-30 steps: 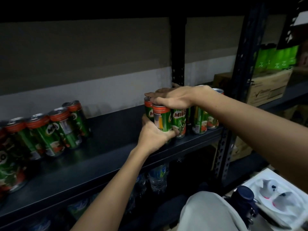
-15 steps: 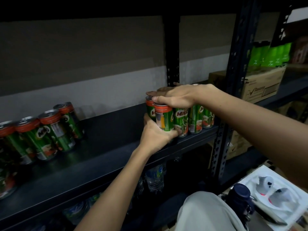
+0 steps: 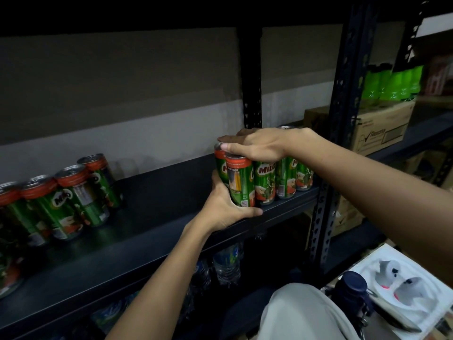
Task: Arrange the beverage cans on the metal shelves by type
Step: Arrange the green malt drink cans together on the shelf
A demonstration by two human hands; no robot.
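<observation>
Right now the left hand [image 3: 224,207] grips the end can [image 3: 239,182] of a cluster by the shelf's [image 3: 147,236] post, while the right hand [image 3: 255,146] lies flat across the tops. Tidying, I'd judge; next, fetch the cans further left [image 3: 73,192].

A single head-worn wide-angle camera looked forward and slightly down at a dark metal shelf [image 3: 137,231], close enough that both forearms filled the lower frame. The hands met near centre, about 1 o'clock. The shelf ran from 8 o'clock up toward 3 o'clock, and its upright post [image 3: 343,119] stood at 2 o'clock. No second view existed.
</observation>
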